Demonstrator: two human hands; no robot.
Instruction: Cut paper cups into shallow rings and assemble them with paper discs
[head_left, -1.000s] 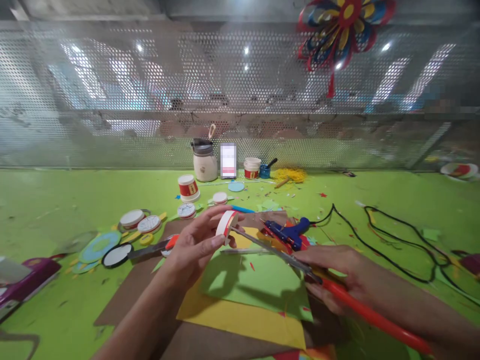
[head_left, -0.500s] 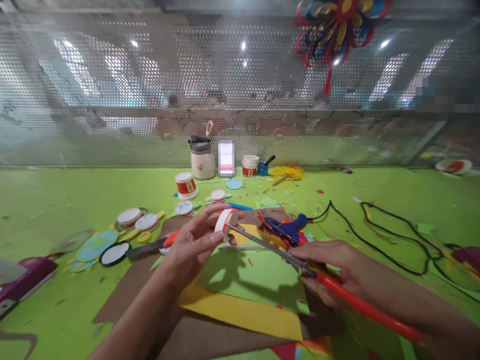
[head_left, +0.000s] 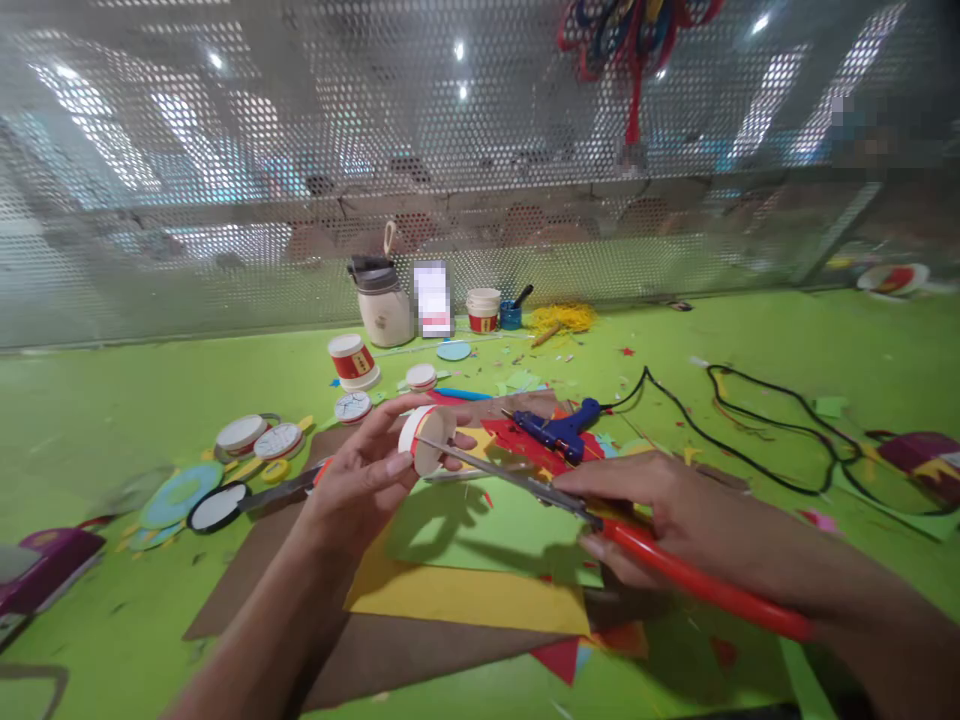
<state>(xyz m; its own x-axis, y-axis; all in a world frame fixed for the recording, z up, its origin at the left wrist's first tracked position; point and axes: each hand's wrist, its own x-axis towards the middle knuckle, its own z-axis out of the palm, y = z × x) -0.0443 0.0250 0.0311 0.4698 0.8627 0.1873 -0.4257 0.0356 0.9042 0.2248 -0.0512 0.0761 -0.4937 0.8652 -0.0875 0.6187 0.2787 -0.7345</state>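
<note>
My left hand holds a small red-and-white paper cup piece above the sheets, its bottom turned toward me. My right hand grips red-handled scissors, and their metal blades reach left with the tips touching the cup piece. Under both hands lie a green sheet, a yellow sheet and brown card. A blue glue gun rests just beyond the scissors on red paper.
The green table carries cut cup bottoms and discs at the left, a second pair of scissors, a red-and-white cup, a jug, small pots, yellow shreds and a black cable at the right. A perforated metal screen stands behind.
The view has tilted and shifted, so everything sits slightly left and lower. My left hand has turned the cup piece so its bottom faces me. The scissors stay at its edge.
</note>
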